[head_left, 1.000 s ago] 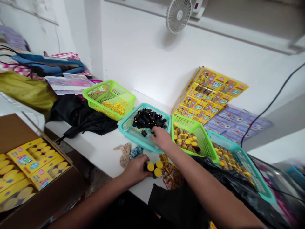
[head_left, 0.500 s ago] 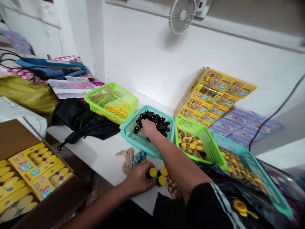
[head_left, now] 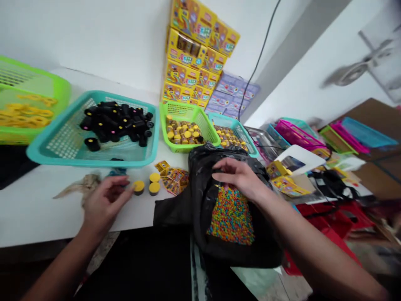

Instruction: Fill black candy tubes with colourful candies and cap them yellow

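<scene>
My right hand (head_left: 234, 177) is over a black plastic bag (head_left: 200, 213) with small multicoloured candy balls (head_left: 232, 217) inside. Its fingers pinch a small black container (head_left: 216, 171), mostly lost against the dark bag. On the white table, my left hand (head_left: 105, 200) rests with fingers loosely curled and thumb apart. Close by its fingertips stands a black container with a yellow top (head_left: 138, 187); two more alike (head_left: 154, 184) are just to its right. A blue basket (head_left: 94, 162) behind holds many black containers (head_left: 115, 119).
A crumpled beige cloth (head_left: 83, 186) lies left of my left hand, and printed packets (head_left: 175, 179) lie beside the bag. Green baskets (head_left: 188, 147) and another blue basket (head_left: 249, 147) stand behind, before stacked yellow boxes (head_left: 191, 54). Red crates (head_left: 332, 225) are at right.
My view has swung right. My right hand has gone from the basket of black containers to the candy bag. My left hand has loosened beside the yellow-topped containers.
</scene>
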Motion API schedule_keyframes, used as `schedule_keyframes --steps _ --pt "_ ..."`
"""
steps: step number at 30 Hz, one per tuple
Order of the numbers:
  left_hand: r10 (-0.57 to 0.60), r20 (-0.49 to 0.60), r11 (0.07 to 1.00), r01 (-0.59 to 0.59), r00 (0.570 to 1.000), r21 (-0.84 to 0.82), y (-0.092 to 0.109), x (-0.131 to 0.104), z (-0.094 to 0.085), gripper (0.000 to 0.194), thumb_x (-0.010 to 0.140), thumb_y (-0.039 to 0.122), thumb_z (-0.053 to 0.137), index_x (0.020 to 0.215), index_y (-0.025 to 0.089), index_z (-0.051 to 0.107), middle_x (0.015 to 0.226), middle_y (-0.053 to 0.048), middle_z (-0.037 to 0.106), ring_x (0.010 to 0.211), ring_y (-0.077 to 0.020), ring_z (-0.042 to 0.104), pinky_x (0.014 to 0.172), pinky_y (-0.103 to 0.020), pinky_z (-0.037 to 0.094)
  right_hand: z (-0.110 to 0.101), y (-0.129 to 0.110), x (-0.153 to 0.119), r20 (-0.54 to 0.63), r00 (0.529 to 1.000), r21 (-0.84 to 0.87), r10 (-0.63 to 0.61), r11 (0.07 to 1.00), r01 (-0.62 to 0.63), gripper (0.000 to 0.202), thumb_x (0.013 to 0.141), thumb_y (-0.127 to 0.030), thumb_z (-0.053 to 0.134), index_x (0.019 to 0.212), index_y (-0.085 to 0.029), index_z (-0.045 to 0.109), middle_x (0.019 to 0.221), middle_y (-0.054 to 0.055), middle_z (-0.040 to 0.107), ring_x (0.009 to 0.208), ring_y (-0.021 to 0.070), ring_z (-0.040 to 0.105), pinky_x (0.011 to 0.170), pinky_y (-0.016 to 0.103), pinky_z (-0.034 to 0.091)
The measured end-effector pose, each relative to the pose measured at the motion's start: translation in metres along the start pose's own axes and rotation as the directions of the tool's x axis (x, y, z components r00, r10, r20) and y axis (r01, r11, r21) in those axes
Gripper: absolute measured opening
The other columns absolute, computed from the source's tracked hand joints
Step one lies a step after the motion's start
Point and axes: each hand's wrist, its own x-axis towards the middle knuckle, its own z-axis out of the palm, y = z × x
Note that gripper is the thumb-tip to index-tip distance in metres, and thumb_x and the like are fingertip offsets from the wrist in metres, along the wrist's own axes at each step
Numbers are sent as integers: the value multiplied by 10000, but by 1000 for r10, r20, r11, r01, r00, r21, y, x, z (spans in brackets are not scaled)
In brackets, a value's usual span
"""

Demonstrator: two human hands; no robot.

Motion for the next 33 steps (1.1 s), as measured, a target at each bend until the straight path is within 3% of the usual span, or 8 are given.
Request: schedule_keyframes --steps 5,8,12,15,19,24,27,33 --pt "48 -399 994 -83 916 -72 16 -12 8 327 701 343 786 949 204 625 823 34 643 688 -144 612 524 -241 478 -4 83 -37 -228 936 -154 268 939 -306 295 672 -358 745 752 -223 495 540 -90 472 436 110 459 448 244 354" --pt "143 -464 989 -144 874 35 31 -22 15 269 731 297 763 957 221 638 882 42 655 760 -168 617 640 -312 509 10 98 -43 -261 931 -193 256 931 -310 290 616 -250 789 726 -219 522 539 -78 450 537 128 468 523 247 322" --pt "293 -287 956 -282 912 81 47 -35 31 203 786 241 703 981 220 650 883 23 648 747 -159 602 651 -303 488 23 98 -50 -164 935 -143 315 930 -339 294 558 -174 810 647 -207 532 545 -63 492 563 115 473 525 228 309" --pt "431 -37 900 -426 902 91 59 -43 49 106 799 255 691 881 199 656 811 4 634 654 -130 571 569 -264 453 21 100 -51 -8 893 -42 449 892 -449 244 640 -280 761 626 -210 528 461 -61 507 406 99 439 414 213 275" --pt "555 400 776 -628 729 68 82 -51 83 110 835 248 647 937 208 657 840 -29 641 670 -134 573 562 -248 451 10 96 -51 195 819 114 539 817 -565 255 763 -461 593 717 -216 541 417 -40 528 278 101 389 313 197 202" --pt "571 655 644 -765 495 17 99 -54 132 324 808 281 687 1113 186 632 1000 -90 640 927 -217 594 794 -348 509 3 75 -56 355 796 222 490 784 -580 343 789 -496 449 676 -184 533 479 -15 526 289 78 365 304 182 188" --pt "542 717 635 -772 439 -7 99 -53 152 317 797 309 710 1074 167 655 962 -90 642 905 -225 591 786 -358 512 5 65 -62 378 806 243 455 791 -561 345 804 -478 375 684 -185 513 502 -25 490 310 71 353 319 177 196" --pt "532 730 705 -701 429 -102 99 -54 157 228 833 311 672 1018 177 667 937 -72 632 843 -184 604 752 -308 496 13 61 -74 248 878 67 409 897 -437 347 879 -393 280 812 -187 552 537 -31 476 336 87 373 351 203 270"
